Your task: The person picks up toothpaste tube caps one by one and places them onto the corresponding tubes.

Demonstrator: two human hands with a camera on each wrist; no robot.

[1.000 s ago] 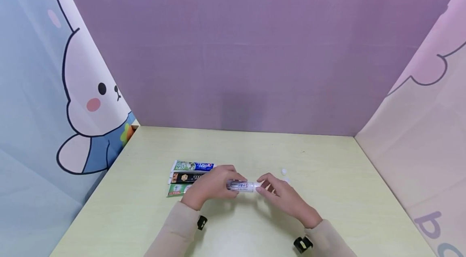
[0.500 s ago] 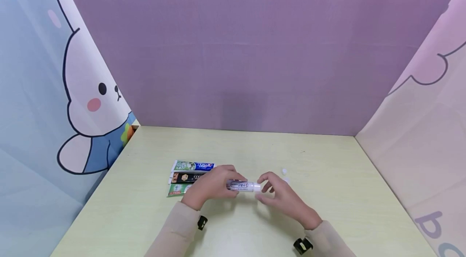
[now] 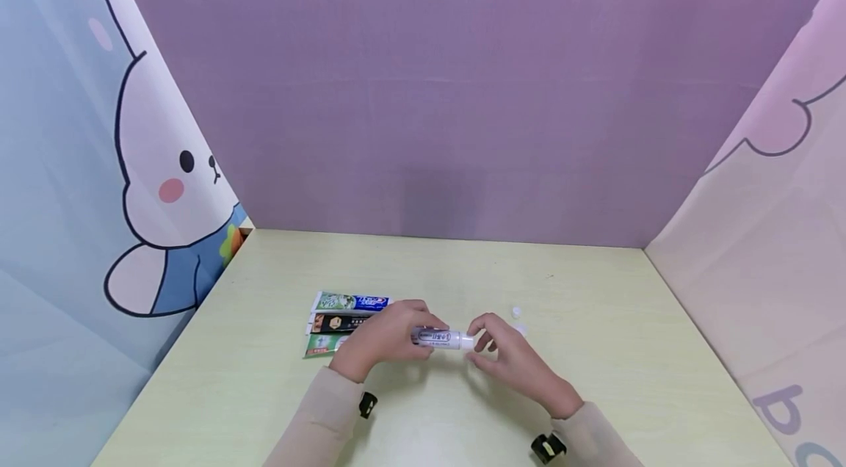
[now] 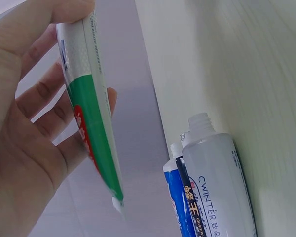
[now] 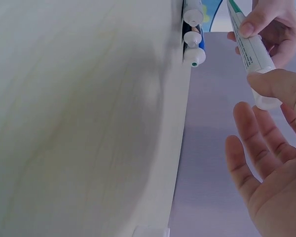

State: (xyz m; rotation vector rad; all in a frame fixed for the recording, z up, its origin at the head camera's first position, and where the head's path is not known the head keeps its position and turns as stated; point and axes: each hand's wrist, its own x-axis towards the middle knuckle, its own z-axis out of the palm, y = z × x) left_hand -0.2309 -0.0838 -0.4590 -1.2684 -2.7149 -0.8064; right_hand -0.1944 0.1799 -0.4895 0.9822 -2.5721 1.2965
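Head view: left hand [image 3: 393,335] grips a tube [image 3: 436,338], thumb on one side and fingers on the other; the tube is held above the table [image 3: 581,305], cap [image 3: 467,341] end toward the right hand [image 3: 515,360]. Right hand is part-curled, thumb and index finger on either side of the cap. In the right wrist view the thumb overlaps the cap and the other fingers are spread; cannot tell whether thumb and index close on it. Left wrist view shows the held tube's green tail. Blue tube [image 3: 370,302], black tube [image 3: 337,323] and green tube [image 3: 324,344] lie side by side by the left hand, partly hidden. Two small white pieces [image 3: 516,312] lie just beyond the right hand.
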